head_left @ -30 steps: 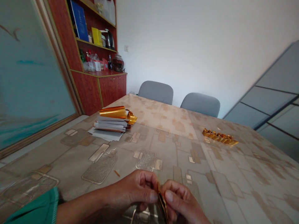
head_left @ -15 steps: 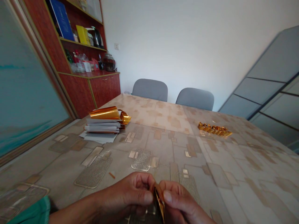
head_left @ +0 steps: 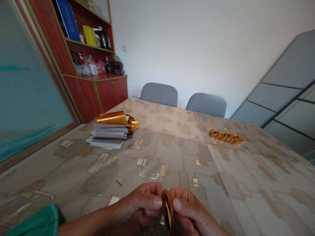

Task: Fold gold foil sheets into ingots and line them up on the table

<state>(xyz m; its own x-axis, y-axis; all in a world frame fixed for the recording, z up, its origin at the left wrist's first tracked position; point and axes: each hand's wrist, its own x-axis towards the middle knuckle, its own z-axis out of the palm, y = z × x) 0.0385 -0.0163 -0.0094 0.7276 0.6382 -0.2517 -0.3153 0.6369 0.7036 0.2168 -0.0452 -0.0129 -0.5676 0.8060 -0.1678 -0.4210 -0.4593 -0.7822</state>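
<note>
My left hand and right hand are still pinching the small folded gold foil slip upright between them, just above the patterned tablecloth. Hardly anything's shifting, so I reckon I'm still pressing that fold.

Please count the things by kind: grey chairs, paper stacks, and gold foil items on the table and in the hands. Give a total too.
Grey chairs: 2
Paper stack: 1
Curled gold foil on the stack: 1
Row of folded gold pieces: 1
Gold foil piece between left hand and right hand: 1
Total: 6
</note>
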